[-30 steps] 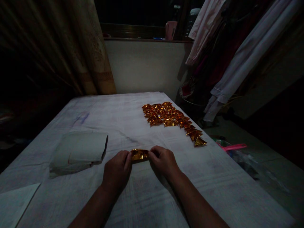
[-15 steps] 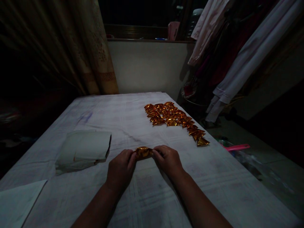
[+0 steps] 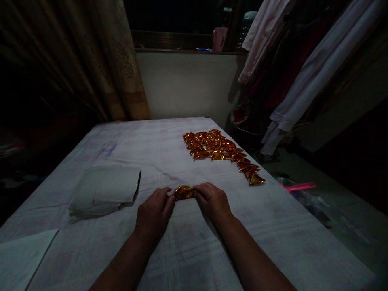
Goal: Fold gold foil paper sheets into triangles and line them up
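Observation:
A shiny gold foil packet [image 3: 184,193] lies crosswise between my two hands, just over the white checked cloth [image 3: 194,250]. My left hand [image 3: 154,210] pinches its left end between thumb and fingers. At the other end, my right hand [image 3: 212,201] is closed on the packet's right tip. The middle of the packet bulges and its ends look gathered. Further off to the right, several similar gold foil packets [image 3: 222,149] lie in a cluster, with a line of them running toward me along the table edge.
Left of my hands sits a folded pale paper or cardboard bundle [image 3: 106,188]. A white sheet [image 3: 26,254] lies at the near left. Beyond the right edge are a pink-handled object [image 3: 300,186] on the floor and hanging clothes [image 3: 291,101]. A curtain [image 3: 121,68] hangs behind, left.
The packet's middle looks rounder and its ends more gathered, with both hands still gripping it. The whole view has shifted slightly; the other packets look unchanged.

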A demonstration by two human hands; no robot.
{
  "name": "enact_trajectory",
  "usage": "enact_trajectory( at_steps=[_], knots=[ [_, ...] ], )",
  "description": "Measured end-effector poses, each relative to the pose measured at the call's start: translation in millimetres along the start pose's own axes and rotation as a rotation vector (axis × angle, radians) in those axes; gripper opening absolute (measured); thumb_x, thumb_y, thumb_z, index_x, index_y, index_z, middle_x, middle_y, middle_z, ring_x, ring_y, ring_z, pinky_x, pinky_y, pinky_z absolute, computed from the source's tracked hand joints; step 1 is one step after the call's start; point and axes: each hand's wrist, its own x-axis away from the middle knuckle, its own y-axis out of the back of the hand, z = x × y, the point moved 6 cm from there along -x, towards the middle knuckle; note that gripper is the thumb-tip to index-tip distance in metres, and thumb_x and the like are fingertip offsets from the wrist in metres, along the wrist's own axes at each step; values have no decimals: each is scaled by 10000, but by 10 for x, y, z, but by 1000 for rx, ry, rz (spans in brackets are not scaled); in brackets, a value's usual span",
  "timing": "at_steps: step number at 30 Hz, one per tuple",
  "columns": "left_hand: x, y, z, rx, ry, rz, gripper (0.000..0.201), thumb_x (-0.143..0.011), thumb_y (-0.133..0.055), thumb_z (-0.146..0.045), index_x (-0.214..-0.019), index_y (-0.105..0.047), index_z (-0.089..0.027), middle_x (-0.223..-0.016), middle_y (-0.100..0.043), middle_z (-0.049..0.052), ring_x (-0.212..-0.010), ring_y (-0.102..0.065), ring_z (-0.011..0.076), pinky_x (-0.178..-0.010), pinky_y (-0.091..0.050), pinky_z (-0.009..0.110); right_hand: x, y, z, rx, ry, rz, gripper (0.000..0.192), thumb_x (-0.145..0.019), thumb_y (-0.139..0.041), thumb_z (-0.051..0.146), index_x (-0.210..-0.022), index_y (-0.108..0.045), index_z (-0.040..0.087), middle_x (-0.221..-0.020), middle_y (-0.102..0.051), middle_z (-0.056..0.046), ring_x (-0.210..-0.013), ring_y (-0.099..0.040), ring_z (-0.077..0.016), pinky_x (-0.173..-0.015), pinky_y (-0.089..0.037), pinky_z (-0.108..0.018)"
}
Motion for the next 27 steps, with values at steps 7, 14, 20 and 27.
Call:
enact_trajectory(
  at_steps=[7, 14, 20, 27],
  knots=[
    [-5, -28, -18, 14, -30, 51, 254, -1005, -519, -328, -1178, -704, -309, -1027, -707, -7, -842, -693, 151, -669, -469, 235, 10, -66, 39, -8, 69, -8, 168, -932, -632, 195, -1028, -752, 261, -961, -743, -30, -904, -683, -179, -782, -481, -247],
    [-11, -25, -39, -12, -25, 64, 227, -1014, -511, -322, -1005, -728, -255, -968, -716, 3, -833, -685, 158, -672, -447, 244, -14, -58, 26, 35, 8, 25, 170, -963, -592, 219, -998, -755, 252, -946, -741, -34, -892, -685, -181, -771, -478, -250],
    [-7, -29, -11, -61, 0, 65, 253, -1011, -486, -334, -1006, -721, -240, -924, -746, 20, -853, -694, 201, -711, -462, 288, -24, -15, -1, -18, -95, 34, 177, -939, -628, 188, -1012, -775, 254, -962, -769, -35, -903, -712, -177, -789, -502, -240],
    [6, -42, -1, 20, 10, 32, 262, -1009, -463, -310, -997, -713, -229, -944, -764, 27, -856, -702, 199, -736, -479, 295, -34, -57, 33, -148, -56, -10, 232, -884, -624, 98, -974, -778, 247, -951, -782, -32, -900, -724, -180, -821, -538, -260]
  ],
)
